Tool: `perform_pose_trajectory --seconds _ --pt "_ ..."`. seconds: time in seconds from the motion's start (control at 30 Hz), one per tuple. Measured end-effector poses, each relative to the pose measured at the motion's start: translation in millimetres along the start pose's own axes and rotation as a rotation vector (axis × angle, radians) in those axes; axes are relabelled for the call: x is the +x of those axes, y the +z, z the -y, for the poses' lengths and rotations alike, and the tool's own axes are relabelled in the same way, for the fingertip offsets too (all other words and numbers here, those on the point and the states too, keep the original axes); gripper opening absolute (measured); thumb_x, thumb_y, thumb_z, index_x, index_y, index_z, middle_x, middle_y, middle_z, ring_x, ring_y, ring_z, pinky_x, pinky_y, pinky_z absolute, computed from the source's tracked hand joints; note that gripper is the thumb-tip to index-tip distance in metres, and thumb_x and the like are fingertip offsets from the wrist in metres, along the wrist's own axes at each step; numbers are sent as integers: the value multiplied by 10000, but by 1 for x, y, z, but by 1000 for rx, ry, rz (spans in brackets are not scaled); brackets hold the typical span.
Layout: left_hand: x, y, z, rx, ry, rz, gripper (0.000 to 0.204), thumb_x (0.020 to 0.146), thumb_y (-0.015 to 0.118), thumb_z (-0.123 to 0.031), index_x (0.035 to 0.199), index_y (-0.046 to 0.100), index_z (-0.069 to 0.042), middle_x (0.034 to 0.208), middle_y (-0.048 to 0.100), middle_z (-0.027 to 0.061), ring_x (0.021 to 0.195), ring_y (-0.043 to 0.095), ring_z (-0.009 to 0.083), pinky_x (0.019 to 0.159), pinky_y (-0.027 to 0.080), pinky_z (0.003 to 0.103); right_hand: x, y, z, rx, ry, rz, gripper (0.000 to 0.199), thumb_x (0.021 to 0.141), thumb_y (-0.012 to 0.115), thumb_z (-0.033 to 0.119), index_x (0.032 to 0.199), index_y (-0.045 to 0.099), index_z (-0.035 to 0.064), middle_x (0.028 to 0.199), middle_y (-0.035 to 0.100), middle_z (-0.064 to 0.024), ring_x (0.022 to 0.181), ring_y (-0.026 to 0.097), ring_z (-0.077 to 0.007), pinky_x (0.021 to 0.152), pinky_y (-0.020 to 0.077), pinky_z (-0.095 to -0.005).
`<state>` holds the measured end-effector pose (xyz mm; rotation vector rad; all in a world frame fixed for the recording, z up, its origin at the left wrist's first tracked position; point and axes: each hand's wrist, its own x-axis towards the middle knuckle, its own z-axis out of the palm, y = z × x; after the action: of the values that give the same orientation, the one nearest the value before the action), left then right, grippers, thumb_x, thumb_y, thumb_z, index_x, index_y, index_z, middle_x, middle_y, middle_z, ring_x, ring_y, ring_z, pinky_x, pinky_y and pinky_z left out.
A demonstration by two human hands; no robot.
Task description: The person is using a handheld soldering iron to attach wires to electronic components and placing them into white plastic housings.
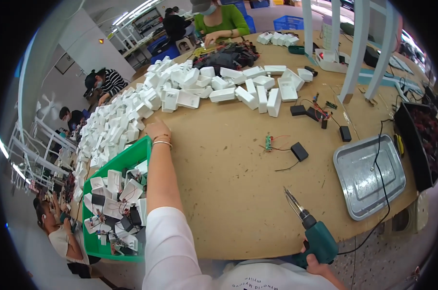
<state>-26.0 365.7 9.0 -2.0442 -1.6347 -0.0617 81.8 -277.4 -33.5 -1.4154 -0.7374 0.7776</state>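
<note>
My left hand (158,129) reaches out at the near edge of a large pile of white plastic housings (115,123). Its fingers look stretched toward the nearest housings; whether they touch is unclear. Below the left forearm's path stands a green bin (115,253) holding white housings with wires, circuit boards and black boxes. At the table's front edge, my right hand (315,263) is closed round the grip of a green corded pistol-grip tool (321,241). The tool's long thin metal tip points up and left, over the brown tabletop (219,193).
A circuit board (268,142) wired to a black box (299,151) lies mid-table. To the right are a metal tray (368,212) crossed by a black cord, yellow-handled pliers (398,145) and a black bin (417,145). White posts (355,53) rise behind. A co-worker in green (221,21) sits opposite.
</note>
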Motion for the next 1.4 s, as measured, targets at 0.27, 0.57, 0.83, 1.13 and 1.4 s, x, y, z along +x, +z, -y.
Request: perform_pose_trajectory --seconds 0.27,0.57,0.83,1.13,1.4 --pt "-75 -150 -38 -962 352 532 419 775 713 -269 1064 555 -10 845 638 110 680 649 198 505 536 326 8 -1 16 123 117 -29 742 775 594 628 1170 506 6 929 539 -63 785 507 -124 715 424 -278" --pt "-312 -181 -44 -1249 727 578 318 872 595 -169 1125 500 -1 974 578 153 927 562 262 820 447 344 19 4 28 392 86 -170 635 786 602 520 1148 506 7 976 532 -147 759 515 -145 677 417 -280" --pt "-302 -198 -43 -1044 929 385 353 813 652 -212 1064 521 0 1055 538 163 993 507 319 857 412 377 20 0 28 386 96 -135 631 788 600 517 1110 485 -13 979 528 -135 758 526 -155 812 418 -332" --pt "-194 -181 -184 -1197 909 196 441 730 749 -238 1074 568 -29 1049 609 118 984 555 268 859 437 352 27 5 28 450 -53 -271 590 803 566 522 1072 497 1 911 506 -98 698 510 -161 746 410 -356" --pt "-181 -183 -188 -792 1000 550 228 701 775 -216 795 670 -36 738 662 70 674 605 163 616 478 290 18 0 21 528 15 -232 683 750 664 539 1145 500 6 1031 520 -127 792 537 -147 782 436 -326"
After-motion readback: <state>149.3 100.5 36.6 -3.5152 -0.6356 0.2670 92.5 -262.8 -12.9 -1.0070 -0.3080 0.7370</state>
